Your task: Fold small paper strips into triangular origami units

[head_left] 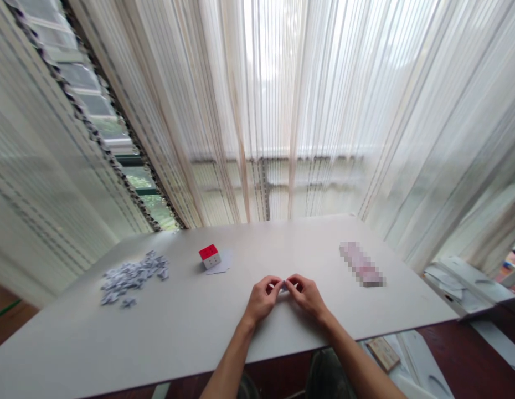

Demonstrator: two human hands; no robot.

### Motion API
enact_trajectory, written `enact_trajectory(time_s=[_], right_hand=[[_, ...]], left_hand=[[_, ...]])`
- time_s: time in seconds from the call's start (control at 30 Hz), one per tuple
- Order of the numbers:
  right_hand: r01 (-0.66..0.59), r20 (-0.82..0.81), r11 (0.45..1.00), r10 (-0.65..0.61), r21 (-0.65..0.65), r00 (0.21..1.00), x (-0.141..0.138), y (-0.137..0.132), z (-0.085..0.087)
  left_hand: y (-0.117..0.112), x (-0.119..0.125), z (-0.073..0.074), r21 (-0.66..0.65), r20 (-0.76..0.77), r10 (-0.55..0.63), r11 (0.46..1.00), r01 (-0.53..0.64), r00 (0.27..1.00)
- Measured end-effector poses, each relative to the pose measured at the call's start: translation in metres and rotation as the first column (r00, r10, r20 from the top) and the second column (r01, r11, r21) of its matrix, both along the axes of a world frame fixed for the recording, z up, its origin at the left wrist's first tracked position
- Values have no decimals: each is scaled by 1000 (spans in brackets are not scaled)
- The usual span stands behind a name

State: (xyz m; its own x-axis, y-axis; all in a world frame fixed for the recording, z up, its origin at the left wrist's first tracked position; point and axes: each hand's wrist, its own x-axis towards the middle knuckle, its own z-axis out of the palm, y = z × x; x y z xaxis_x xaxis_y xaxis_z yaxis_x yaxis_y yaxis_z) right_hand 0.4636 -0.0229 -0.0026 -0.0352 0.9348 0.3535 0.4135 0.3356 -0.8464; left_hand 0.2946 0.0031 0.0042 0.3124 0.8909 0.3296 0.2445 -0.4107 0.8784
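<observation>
Head view: left hand (261,299) and right hand (308,295) nearly meet at the desk's (178,338) near side, fingers (277,286) pinched tight on paper (284,286) between their tips.

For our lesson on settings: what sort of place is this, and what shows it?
Probably a room in a home, by a window: sheer curtains, a plain white table and a red-and-white puzzle cube suggest it.

We can read no text, label, brand, number or sign: the pinkish oblong item (360,264) is pixelated, any marks on the wooden block (383,354) too blurred.
</observation>
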Motion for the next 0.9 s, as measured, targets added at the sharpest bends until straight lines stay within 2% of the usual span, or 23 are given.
enact_trajectory(time_s=[0.27, 0.5, 0.63, 0.77, 0.9], right_hand=[[-14, -28, 999, 13, -29, 1000, -1, 2, 0], [75, -95, 997, -77, -24, 993, 3, 5, 3], [25, -78, 999, -28, -46, 997, 2, 5, 2], [-45, -88, 997, 40, -63, 995, 1, 2, 3], [-7, -102, 998, 1, -56, 995, 2, 2, 3]], left_hand=[[-1, -1, 1, -38, -28, 23, 999, -24, 999], [-6, 1, 4, -4, -77, 2, 1000, -2, 997], [-4, -2, 5, -78, -70, -46, 996, 41, 996], [-6, -2, 7, -87, -37, -83, 993, 80, 996], [-7, -1, 5, -76, -28, -43, 996, 41, 999]])
